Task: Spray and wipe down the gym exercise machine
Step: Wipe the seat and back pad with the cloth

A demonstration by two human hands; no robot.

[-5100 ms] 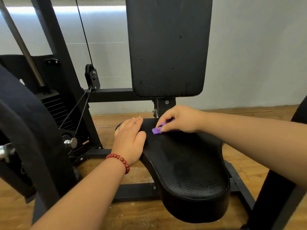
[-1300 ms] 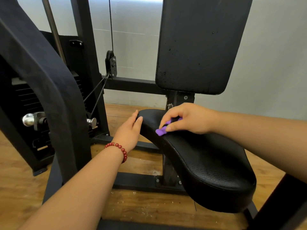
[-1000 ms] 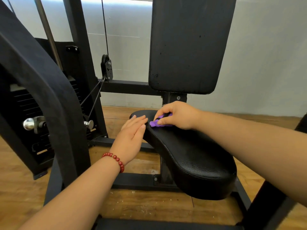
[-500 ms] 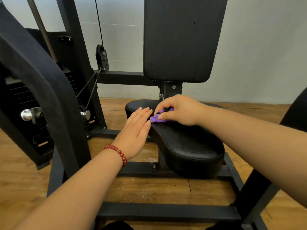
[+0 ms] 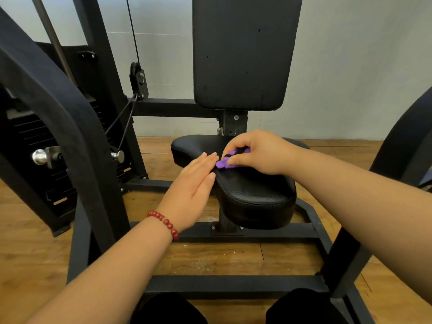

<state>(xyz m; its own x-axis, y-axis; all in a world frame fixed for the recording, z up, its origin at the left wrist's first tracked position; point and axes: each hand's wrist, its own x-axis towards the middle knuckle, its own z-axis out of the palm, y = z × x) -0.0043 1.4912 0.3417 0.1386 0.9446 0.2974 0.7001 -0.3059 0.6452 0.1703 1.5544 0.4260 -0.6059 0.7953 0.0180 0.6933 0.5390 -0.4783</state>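
A black padded seat (image 5: 254, 195) of the gym machine sits in the middle, with its upright black back pad (image 5: 243, 52) behind. My right hand (image 5: 254, 153) pinches a small purple cloth (image 5: 224, 163) against the seat's left top. My left hand (image 5: 194, 185), with a red bead bracelet at the wrist, lies flat with straight fingers on the seat's left edge, its fingertips right beside the cloth. No spray bottle is in view.
A black padded arm (image 5: 58, 108) of the machine curves across the left, with a weight stack (image 5: 28, 141) and chrome pin (image 5: 118, 156) behind it. Black frame bars (image 5: 233, 282) cross the wooden floor below. Another padded arm (image 5: 406, 141) stands at right.
The view has pulled back and lowered, so the seat looks smaller and farther. My right hand has kept the cloth on the seat's left top; my left hand stays flat beside it.
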